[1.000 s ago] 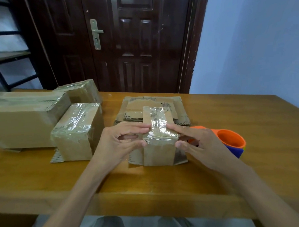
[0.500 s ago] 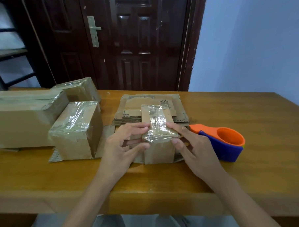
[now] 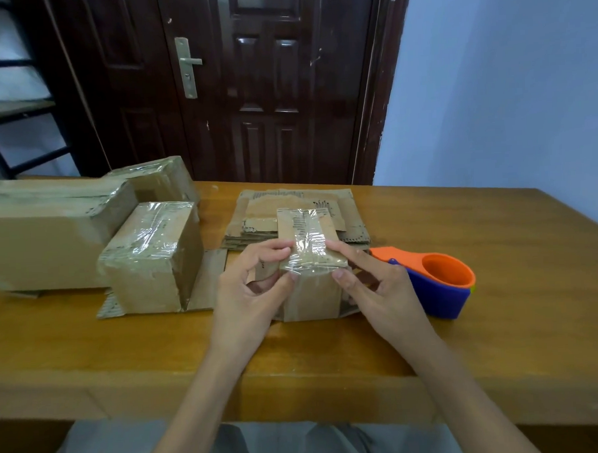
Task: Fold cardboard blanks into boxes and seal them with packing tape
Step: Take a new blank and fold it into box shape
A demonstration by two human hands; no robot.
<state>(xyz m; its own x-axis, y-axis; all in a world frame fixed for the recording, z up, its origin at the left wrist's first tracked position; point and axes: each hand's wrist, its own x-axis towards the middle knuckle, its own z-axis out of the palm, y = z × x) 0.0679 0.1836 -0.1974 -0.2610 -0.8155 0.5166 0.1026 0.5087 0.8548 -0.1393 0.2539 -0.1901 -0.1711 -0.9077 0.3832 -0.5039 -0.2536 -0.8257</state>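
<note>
Two hands: both worked at one small box (image 3: 309,260) standing on the wooden table (image 3: 467,339), near its front edge.
Small box: upright, its top covered with a strip of clear packing tape (image 3: 306,238) that ran over the near top edge and down the front face.
Left hand (image 3: 249,293): at the box's left side, index finger and thumb curled onto the taped top corner, pinching it.
Right hand (image 3: 375,288): at the box's right side, index finger laid along the top right edge and thumb against the front corner, grasping the box.
Flat blanks (image 3: 344,203): a stack of unfolded cardboard lay just behind the small box, touching or nearly touching it.
Tape dispenser (image 3: 437,285): orange and blue, on the table just to the right of the right hand, partly hidden by it.
Finished boxes: a medium taped box (image 3: 151,256) stood to the left of the hands on a flat cardboard sheet (image 3: 207,281); a large box (image 3: 44,234) sat further left; another taped box (image 3: 158,179) sat behind them.
Background: a dark brown door (image 3: 243,85) with a metal handle (image 3: 187,65), a pale blue wall (image 3: 507,80) to its right.
</note>
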